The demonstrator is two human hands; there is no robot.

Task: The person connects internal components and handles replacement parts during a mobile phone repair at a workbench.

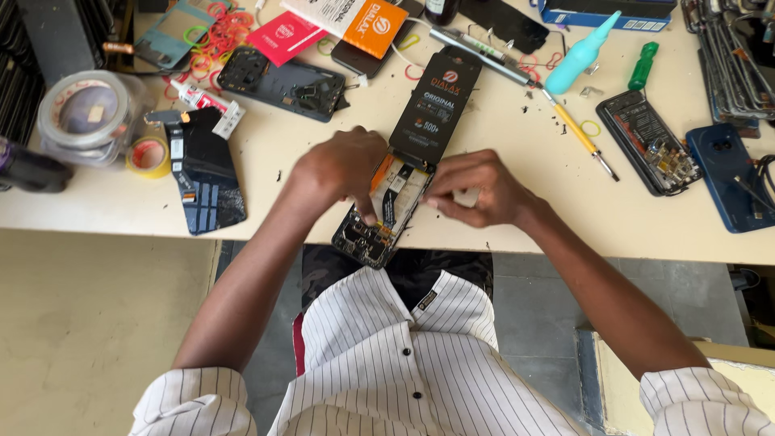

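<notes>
An opened phone (378,222) lies at the near edge of the pale workbench (500,161), its inner parts, board and flex cables exposed. A black phone battery (436,105) with printed label lies over its far end. My left hand (339,171) rests on the phone's left side, fingers pressing down into the frame. My right hand (476,187) is at the phone's right edge with fingers curled and pinched together near the battery's lower corner. Whether it pinches something small I cannot tell.
A cracked screen panel (206,173), tape rolls (89,113), a glue tube (206,101), a phone back frame (282,81), coloured rubber bands (218,36), a yellow screwdriver (577,133), a teal bottle (577,56), a green-handled tool (643,66) and more dismantled phones (654,141) crowd the bench.
</notes>
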